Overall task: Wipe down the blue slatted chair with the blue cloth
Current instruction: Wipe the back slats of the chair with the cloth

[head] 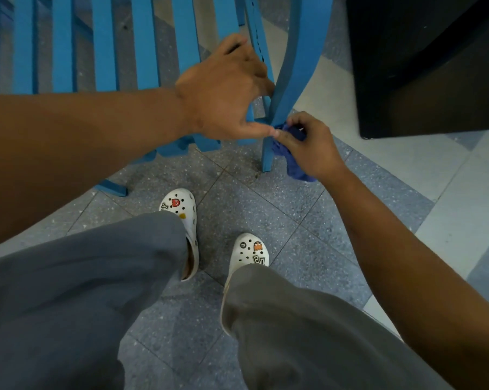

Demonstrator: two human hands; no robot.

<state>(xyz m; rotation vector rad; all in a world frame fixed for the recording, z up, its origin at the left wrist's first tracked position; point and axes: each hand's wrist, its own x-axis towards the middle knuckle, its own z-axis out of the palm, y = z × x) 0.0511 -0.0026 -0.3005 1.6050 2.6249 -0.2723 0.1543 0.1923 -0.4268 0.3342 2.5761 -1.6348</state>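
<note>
Both hands meet at the blue slatted chair's (142,52) front corner: left hand (223,91) grips the curved armrest (296,66), right hand (308,147) pinches the bunched blue cloth (292,164) against the front leg (266,156).

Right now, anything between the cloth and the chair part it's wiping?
Nothing visible. The right hand grips the blue cloth directly against the chair at its armrest post. The left hand holds the frame just beside it, thumb near the cloth, not between cloth and wood.
</note>
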